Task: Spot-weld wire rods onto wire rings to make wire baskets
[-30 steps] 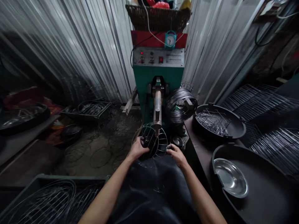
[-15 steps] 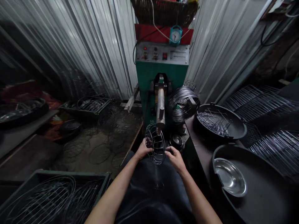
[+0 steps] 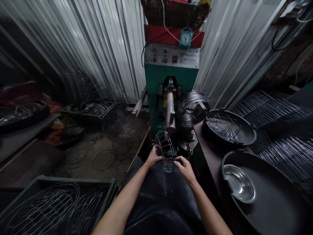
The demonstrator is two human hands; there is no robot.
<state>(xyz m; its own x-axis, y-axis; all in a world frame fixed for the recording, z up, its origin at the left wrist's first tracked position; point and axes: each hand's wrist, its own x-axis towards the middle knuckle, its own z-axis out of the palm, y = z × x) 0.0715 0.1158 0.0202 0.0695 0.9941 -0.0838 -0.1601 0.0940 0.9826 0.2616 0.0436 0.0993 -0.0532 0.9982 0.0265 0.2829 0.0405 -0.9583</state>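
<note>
Between my hands is a round wire basket frame (image 3: pixel 168 167), made of thin metal rings joined by cross wires. My left hand (image 3: pixel 154 156) is closed on its left side. My right hand (image 3: pixel 184 168) pinches the right rim with thumb and fingers. The upper part of the frame sits at the copper-coloured tip of the machine's metal arm (image 3: pixel 170 112). That arm juts out toward me from a green machine (image 3: pixel 156 78) that looks like a spot welder. Whether the frame touches the tip I cannot tell.
A coil of wire (image 3: pixel 192 109) hangs right of the arm. On the right bench are a black pan of short wires (image 3: pixel 210 138) and a larger pan (image 3: pixel 271 195) with a steel bowl (image 3: pixel 239 183). A green crate (image 3: pixel 112 192) of wire pieces stands at lower left.
The whole view has shifted slightly, so the machine and hands appear a little further right. The wire frame looks turned a little; both hands keep their grip on it.
</note>
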